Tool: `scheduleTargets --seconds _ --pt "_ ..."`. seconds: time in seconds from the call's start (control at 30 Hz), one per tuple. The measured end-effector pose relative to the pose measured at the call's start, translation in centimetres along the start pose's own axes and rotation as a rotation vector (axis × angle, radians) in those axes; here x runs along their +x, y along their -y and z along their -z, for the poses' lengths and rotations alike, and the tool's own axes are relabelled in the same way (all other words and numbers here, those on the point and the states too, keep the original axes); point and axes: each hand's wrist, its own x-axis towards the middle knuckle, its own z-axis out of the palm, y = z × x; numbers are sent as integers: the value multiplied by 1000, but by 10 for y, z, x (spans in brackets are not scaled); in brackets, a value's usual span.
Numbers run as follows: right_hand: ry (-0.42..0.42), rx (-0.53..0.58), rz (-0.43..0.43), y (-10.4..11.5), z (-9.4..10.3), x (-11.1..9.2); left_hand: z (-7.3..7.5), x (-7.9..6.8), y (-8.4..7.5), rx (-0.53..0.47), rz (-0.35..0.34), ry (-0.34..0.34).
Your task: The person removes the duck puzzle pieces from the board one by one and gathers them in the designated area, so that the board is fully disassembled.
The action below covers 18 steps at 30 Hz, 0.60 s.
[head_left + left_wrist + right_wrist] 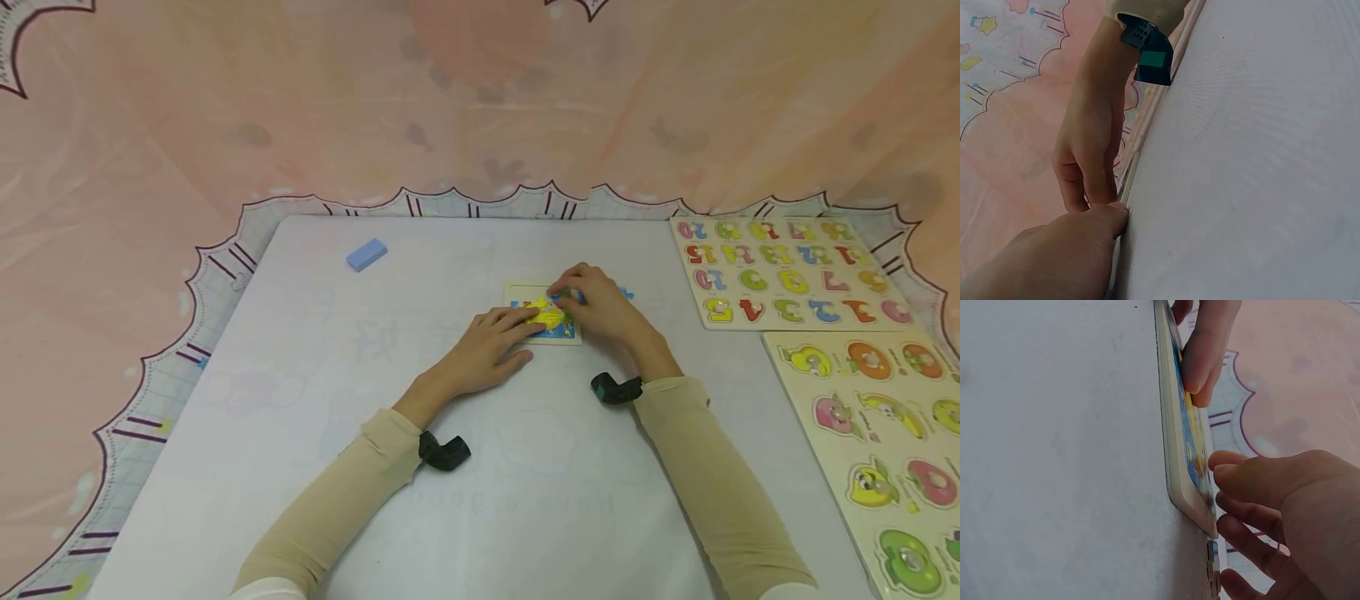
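A small framed jigsaw puzzle [562, 341] with a yellow and blue picture lies flat on the white table. My left hand [487, 350] rests its outstretched fingertips on the yellow part, and its thumb lies on the near side. At the far right part of the picture, my right hand [603, 304] pinches a small dark puzzle piece [565, 292] between thumb and index finger, mostly hidden by them. In the right wrist view, those two fingertips sit right at the surface of the puzzle [1175, 481]. Loose blue puzzle pieces [627, 293] show just beyond the right hand.
A blue block [367, 255] lies at the far left of the table. Along the right side are a number puzzle board [693, 275] and a fruit puzzle board [813, 450]. A patterned pink cloth [337, 125] hangs behind the table's far edge.
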Motion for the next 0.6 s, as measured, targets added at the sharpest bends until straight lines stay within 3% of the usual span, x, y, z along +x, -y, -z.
scheduleTargets --seconds 0.3,0.6 --pt "9 -20 -7 2 0 0 -1 2 -3 17 27 0" --pt "5 -4 -23 5 0 0 -4 13 -15 154 113 13"
